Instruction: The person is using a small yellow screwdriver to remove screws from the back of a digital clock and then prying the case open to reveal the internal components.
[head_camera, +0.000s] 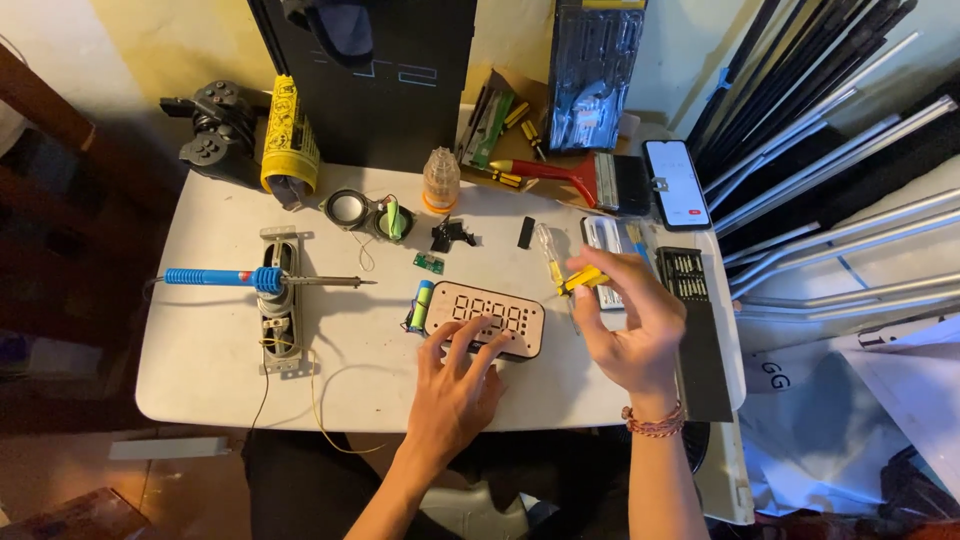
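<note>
Quick count of what's on the bench (200, 370): one blue soldering iron (225, 278) at 9 o'clock, one clock speaker panel (487, 317) dead centre, two green battery cells (420, 305), two loose round speakers (347, 208) around 11, one small green circuit board (429, 263), one phone (676, 183) and one red brush (580, 177) at 1 o'clock, one game controller (215, 125) at 10.

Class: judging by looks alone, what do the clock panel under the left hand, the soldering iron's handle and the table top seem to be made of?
Clock panel: probably plastic with a glossy, mirror-like face; it reflects warm light around the digits.
Soldering iron: blue handle looks like ribbed plastic; shaft is bare metal, thin and grey.
Table top: smooth white surface with rounded corners, possibly laminate or plastic; cannot say which.
</note>
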